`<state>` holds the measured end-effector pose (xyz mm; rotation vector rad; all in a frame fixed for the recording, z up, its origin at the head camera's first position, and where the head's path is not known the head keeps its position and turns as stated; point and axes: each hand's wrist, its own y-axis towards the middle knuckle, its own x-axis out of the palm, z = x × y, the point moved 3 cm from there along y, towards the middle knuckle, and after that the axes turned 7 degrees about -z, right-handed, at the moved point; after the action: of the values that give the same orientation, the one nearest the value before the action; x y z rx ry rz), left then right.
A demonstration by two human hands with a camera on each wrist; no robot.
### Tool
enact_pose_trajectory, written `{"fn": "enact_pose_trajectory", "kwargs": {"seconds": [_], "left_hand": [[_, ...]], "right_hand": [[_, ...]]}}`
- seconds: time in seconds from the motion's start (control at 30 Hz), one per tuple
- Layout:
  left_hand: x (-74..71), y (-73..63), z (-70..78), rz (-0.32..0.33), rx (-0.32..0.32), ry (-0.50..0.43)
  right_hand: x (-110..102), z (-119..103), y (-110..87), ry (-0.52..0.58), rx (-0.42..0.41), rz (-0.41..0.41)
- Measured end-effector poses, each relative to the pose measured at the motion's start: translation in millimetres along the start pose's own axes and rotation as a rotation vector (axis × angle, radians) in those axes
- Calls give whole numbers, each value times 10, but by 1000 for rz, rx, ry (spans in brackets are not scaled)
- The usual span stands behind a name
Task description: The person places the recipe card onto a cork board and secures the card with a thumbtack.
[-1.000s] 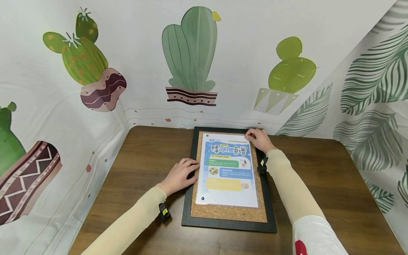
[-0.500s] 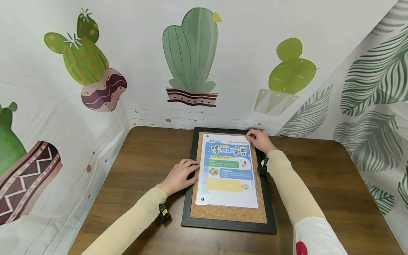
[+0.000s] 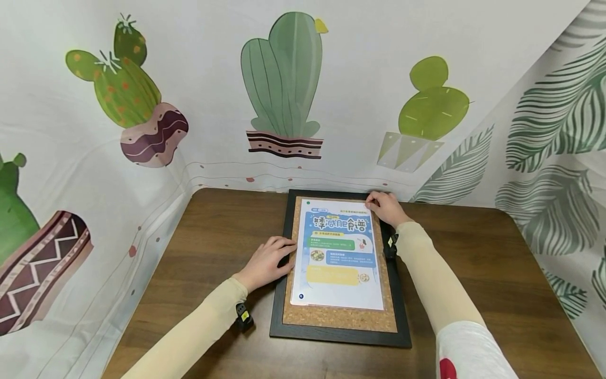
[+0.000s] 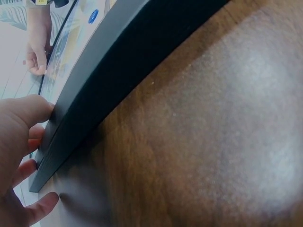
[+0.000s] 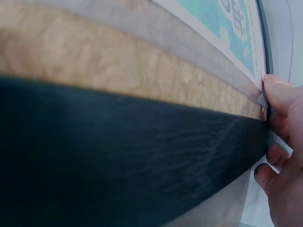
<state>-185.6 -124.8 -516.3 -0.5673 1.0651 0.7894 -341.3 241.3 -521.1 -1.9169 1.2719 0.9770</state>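
Note:
A laminated sheet [image 3: 341,292] printed in blue, green and yellow lies on a cork board [image 3: 341,318] with a black frame [image 3: 338,333]. Round heads of a green pin [image 3: 308,202] and a dark blue pin [image 3: 301,296] show at its top left and bottom left corners. My left hand [image 3: 267,263] rests with loosely spread fingers on the frame's left side, its fingertips reaching the sheet's left edge. At the sheet's top right corner, my right hand [image 3: 387,209] presses with its thumb; the other fingers bend beside the frame. I cannot tell whether it pinches anything small.
The board lies on a brown wooden table [image 3: 203,221], its far end close to a white curtain [image 3: 360,79] printed with cacti and leaves. A black wrist device [image 3: 244,317] sits by my left sleeve and another wrist device [image 3: 390,246] overlaps the frame's right side.

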Motion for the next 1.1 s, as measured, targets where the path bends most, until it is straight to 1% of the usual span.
{"fn": "enact_pose_trajectory", "kwargs": {"seconds": [0.33, 0.5, 0.6, 0.73, 0.93, 1.1], "left_hand": [[1, -12, -10, 1, -7, 5], [13, -1, -13, 4, -2, 10], [25, 4, -21, 0, 0, 16], [34, 9, -24, 1, -1, 16], [16, 3, -6, 5, 6, 12], [6, -4, 2, 12, 13, 16]], "right_hand": [[23, -32, 8, -36, 31, -9], [25, -25, -7, -20, 33, 0], [13, -37, -32, 7, 15, 11], [-18, -70, -98, 51, -4, 28], [-55, -81, -260, 104, 35, 63], [-108, -66, -383, 104, 34, 108]]}}
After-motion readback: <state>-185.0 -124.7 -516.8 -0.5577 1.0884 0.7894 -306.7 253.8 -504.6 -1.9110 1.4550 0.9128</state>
